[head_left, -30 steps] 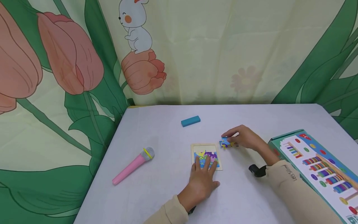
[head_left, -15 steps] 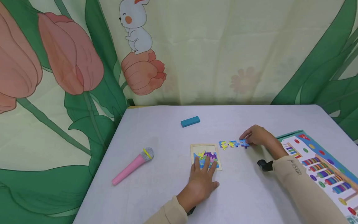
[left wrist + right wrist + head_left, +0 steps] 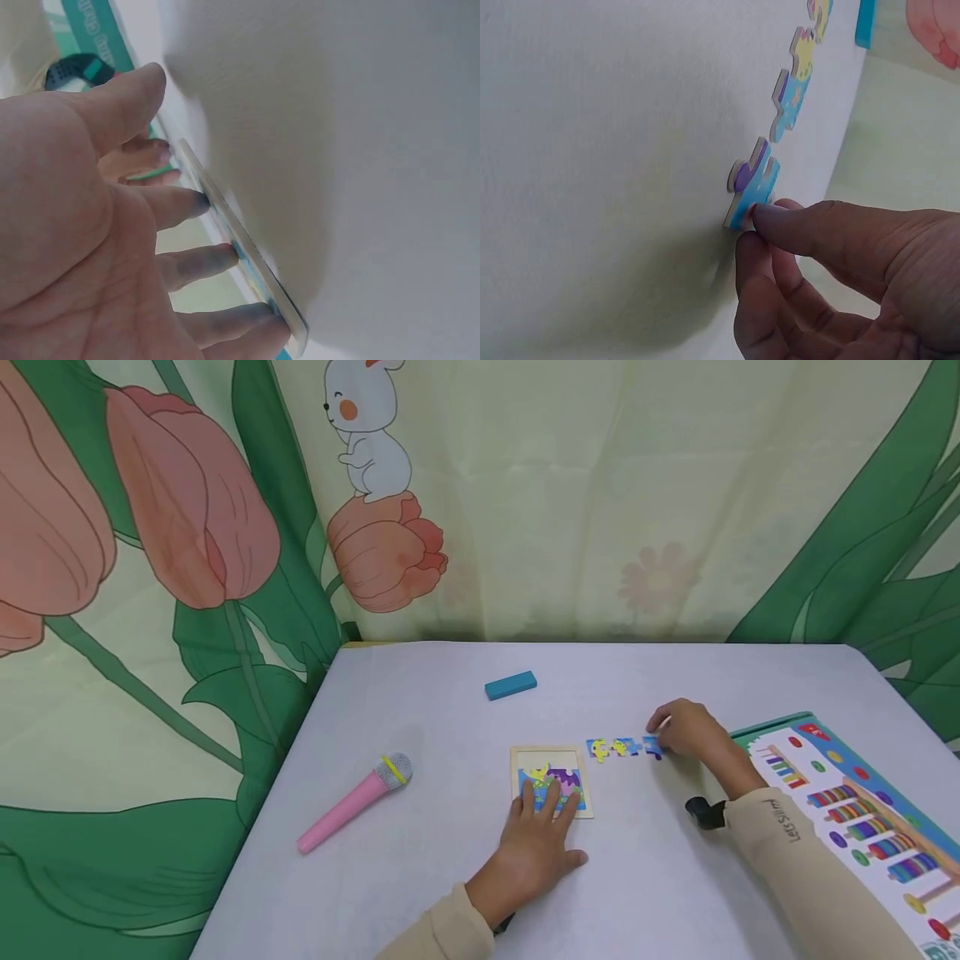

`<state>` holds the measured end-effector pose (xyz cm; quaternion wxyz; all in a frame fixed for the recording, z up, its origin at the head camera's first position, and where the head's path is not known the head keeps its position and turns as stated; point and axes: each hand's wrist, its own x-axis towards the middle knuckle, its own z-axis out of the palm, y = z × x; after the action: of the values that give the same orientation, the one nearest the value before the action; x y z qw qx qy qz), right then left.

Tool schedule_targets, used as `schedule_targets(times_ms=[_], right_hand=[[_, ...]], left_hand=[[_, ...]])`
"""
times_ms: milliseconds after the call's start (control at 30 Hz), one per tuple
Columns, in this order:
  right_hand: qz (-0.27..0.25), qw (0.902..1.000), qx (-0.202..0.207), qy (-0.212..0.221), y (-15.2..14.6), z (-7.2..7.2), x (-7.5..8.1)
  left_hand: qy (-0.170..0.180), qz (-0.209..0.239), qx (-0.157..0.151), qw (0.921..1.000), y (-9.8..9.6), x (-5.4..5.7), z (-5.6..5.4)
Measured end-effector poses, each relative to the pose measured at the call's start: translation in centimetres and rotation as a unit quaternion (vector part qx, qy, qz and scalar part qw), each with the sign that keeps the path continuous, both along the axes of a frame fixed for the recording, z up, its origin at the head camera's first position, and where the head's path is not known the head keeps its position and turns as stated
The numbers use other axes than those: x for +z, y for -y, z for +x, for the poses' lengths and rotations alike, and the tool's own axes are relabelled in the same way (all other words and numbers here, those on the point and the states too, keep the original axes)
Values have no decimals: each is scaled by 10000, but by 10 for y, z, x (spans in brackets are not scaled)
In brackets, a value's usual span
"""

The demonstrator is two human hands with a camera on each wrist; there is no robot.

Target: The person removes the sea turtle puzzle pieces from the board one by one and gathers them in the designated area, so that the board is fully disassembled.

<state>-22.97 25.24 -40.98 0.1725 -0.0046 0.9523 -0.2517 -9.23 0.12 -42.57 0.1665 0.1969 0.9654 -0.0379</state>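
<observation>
"Beige sleeves (image 3: 813, 868) reach over a white-covered table (image 3: 427, 710), where a person's two hands attend to a small picture puzzle. What is the left hand (image 3: 534, 852) doing?"

"It lies with fingers spread and straight across the lower part of a pale wooden frame (image 3: 552, 758), gripping nothing. The left wrist view shows the fingertips touching the frame near its edge, the thumb lifted clear."

"And the frame itself?"

"Flat on the table, in front of the person. Its lower part bears a colorful picture section (image 3: 564, 776), yellow and purple showing beyond the fingertips; its upper part is bare, pale board."

"The right hand (image 3: 690, 729)?"

"It pinches a blue-and-purple puzzle piece (image 3: 759, 187) between thumb and fingers, seen close up in the right wrist view. The piece sits at the right end of a row running from just beside the frame's upper right corner."

"Who are its neighbors, so to speak?"

"A yellow-and-blue piece (image 3: 598, 749) at the left end, nearest the frame, and a middle section (image 3: 626, 746), also yellow and blue. Whether that section is one piece or two joined, I cannot tell. A narrow gap parts it from the pinched piece."

"Elsewhere on the table?"

"A pink toy microphone (image 3: 348, 806) at left, a blue block (image 3: 511, 686) beyond the frame, and a printed box (image 3: 847, 827) at right, partly behind the right forearm. A curtain (image 3: 555, 493) printed with tulips and a white rabbit hangs behind."
</observation>
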Motion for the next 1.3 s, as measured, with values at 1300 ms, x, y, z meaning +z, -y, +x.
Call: schedule_targets(times_ms=[1300], right_hand=[[-1040,9425,3029,-954,135,29,-19]], left_hand=[[-65,-544,-171,9984,-8,0,16]])
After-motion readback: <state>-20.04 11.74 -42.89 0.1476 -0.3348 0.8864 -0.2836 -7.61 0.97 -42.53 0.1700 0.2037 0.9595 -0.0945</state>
